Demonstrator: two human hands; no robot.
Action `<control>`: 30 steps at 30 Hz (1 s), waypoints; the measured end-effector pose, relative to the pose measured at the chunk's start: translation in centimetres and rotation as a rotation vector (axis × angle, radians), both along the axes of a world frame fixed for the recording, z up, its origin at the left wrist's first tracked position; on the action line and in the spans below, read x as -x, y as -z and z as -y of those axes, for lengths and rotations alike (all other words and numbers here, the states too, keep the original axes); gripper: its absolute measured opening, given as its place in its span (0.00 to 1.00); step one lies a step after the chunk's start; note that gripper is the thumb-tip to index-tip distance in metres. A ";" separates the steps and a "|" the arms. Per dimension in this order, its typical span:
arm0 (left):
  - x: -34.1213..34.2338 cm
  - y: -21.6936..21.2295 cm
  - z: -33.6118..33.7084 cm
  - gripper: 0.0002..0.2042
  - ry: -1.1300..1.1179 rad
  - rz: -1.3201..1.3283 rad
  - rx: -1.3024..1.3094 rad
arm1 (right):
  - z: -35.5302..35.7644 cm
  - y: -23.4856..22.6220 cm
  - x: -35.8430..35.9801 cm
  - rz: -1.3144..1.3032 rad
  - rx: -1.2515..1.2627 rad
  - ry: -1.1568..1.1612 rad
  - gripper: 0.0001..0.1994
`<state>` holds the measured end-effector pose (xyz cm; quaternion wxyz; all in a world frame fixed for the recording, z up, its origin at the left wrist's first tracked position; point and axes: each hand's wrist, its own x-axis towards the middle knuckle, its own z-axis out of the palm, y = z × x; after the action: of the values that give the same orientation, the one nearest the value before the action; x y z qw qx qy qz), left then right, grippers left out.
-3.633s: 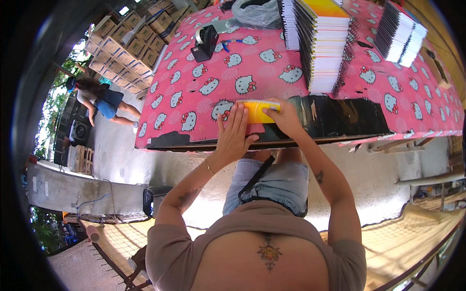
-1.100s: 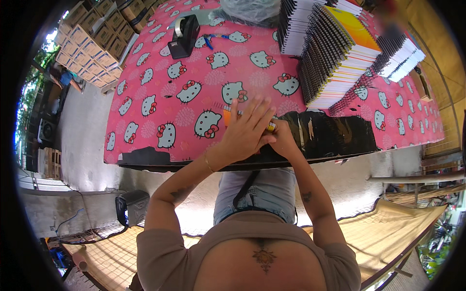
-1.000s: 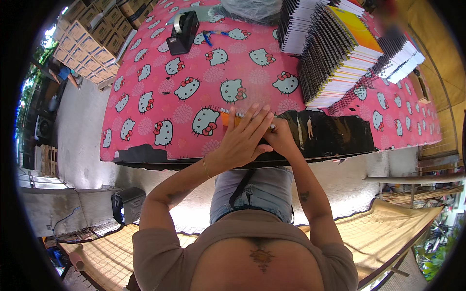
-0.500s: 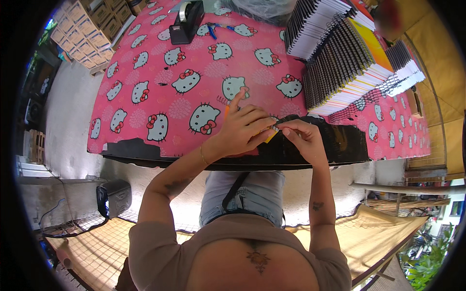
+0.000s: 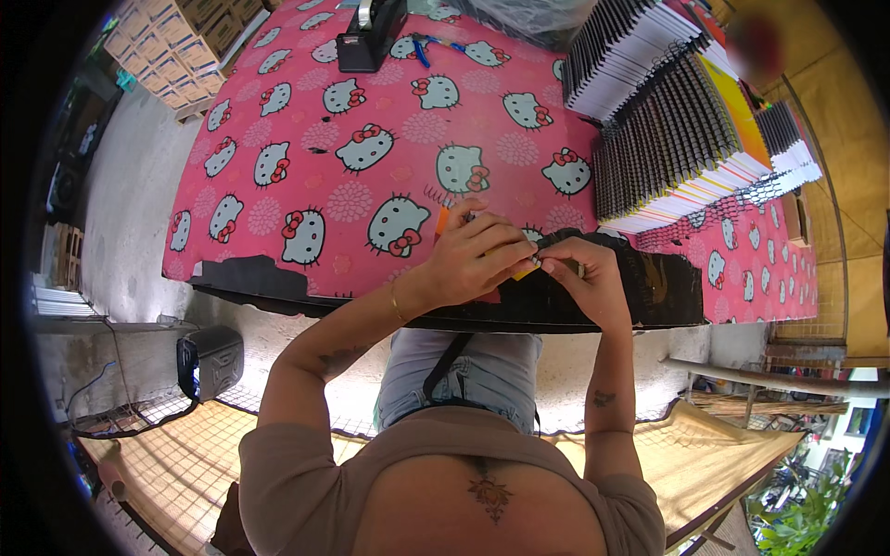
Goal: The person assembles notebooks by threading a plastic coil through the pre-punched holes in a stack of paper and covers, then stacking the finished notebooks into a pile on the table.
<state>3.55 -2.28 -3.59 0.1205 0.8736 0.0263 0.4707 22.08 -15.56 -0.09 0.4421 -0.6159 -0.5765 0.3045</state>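
Near the table's front edge, a small orange-and-yellow spiral notebook lies mostly hidden beneath my left hand. That hand's bent fingers grip it from above. The loose end of a thin wire coil sticks out past its far end. At the near right end, the thumb and fingertips of my right hand pinch together by the notebook's bound edge, touching or almost touching my left fingertips. The tiny part between them looks like the coil's end, but it is too small to make out for sure.
Stacks of spiral-bound notebooks stand on the right of the pink patterned table cover. Toward the back are a black tape dispenser, blue-handled pliers and a clear plastic bag. Cardboard boxes are piled at far left.
My left index finger, stretched out before, is now bent in toward the notebook. My right hand stays pinched at the same end. The whole view has shifted slightly.
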 end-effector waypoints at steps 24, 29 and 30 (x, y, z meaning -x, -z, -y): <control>-0.2 0.3 -0.3 0.16 0.062 0.018 -0.003 | -0.8 0.8 4.0 0.271 -0.244 0.365 0.04; 0.2 0.4 -0.3 0.20 -0.015 -0.003 0.015 | -1.0 0.7 4.1 0.215 -0.265 0.335 0.06; 0.4 0.5 -0.3 0.19 -0.018 -0.006 0.005 | -0.7 0.8 3.8 0.145 -0.234 0.298 0.07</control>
<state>3.14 -1.95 -4.05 0.1184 0.8744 0.0357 0.4692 18.25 -14.91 -0.86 0.5082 -0.6592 -0.5407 0.1217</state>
